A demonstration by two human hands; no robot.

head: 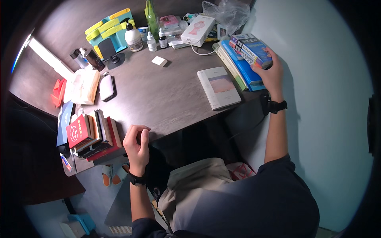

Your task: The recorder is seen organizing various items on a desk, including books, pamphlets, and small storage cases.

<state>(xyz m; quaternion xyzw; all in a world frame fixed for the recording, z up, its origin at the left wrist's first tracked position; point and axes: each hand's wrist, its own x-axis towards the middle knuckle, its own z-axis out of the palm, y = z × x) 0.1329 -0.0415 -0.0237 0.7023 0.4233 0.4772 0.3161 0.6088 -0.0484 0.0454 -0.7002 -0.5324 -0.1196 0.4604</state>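
Observation:
My right hand (273,70) is at the right side of the desk, its thumb and fingers around the near end of a thick blue-covered book (253,49). That book rests at the top of a stack of books, over a wider blue book (248,71) and a pale green-edged one (233,67). Left of the stack, a white paperback (219,88) with a pinkish picture lies flat. My left hand (137,145) is at the desk's front edge, fingers loosely curled, with nothing visible in it. Beside it stands a pile of books with a red book (79,131) on top.
A wall (330,89) borders the desk (160,98) on the right. Along the back stand a pump bottle (134,38), a green glass bottle (152,23), dropper bottles (151,43) and a white box (198,29). A zip case (106,87) and lit lamp (50,58) are leftward.

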